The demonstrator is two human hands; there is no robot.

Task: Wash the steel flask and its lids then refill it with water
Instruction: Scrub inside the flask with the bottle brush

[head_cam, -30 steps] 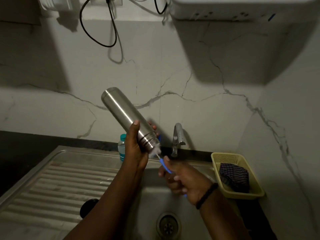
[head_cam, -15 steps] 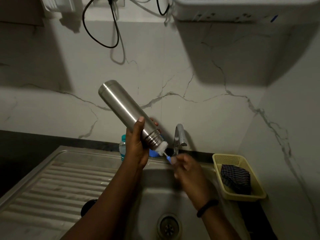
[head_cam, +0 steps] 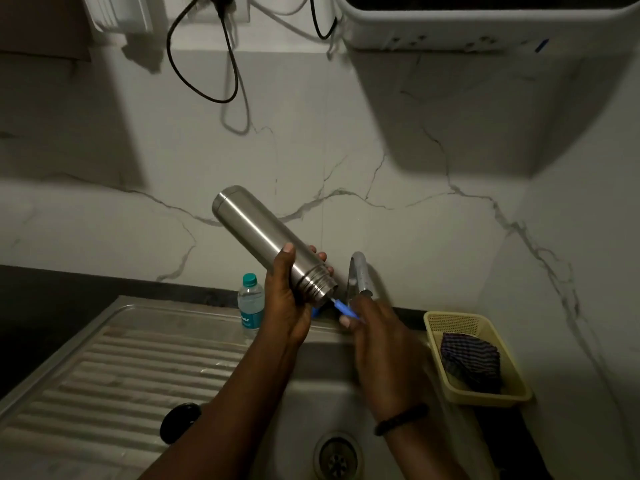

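Marble-veined wall [head_cam: 398,174] fills the back, white appliance [head_cam: 485,26] mounted top right, black cable [head_cam: 204,74] looping down from a socket top centre. Steel sink [head_cam: 346,382] below, ribbed drainboard [head_cam: 114,372] on its left side, drain [head_cam: 337,457] at the bottom of the basin. Yellow plastic basket [head_cam: 478,396] right of the basin with a dark striped cloth [head_cam: 472,362] in it. Steel flask [head_cam: 259,237] — held above the back edge of the sink, tilted, base up-left, open threaded mouth down-right, no lid on it. My left hand [head_cam: 287,306] grips it near the neck, thumb on the front, fingertips [head_cam: 320,255] wrapped round the far side. My right hand [head_cam: 377,337] is curled round the blue handle of a bottle brush [head_cam: 343,308] — the brush goes into the flask mouth, bristles out of sight inside. Black band on my right wrist. Steel tap [head_cam: 358,273] just behind my right hand. Small plastic water bottle [head_cam: 250,304] with a teal cap stands at the back of the drainboard, just left of my left hand. Round black object [head_cam: 180,422] on the drainboard, partly behind my left forearm — can't tell if it's a lid.
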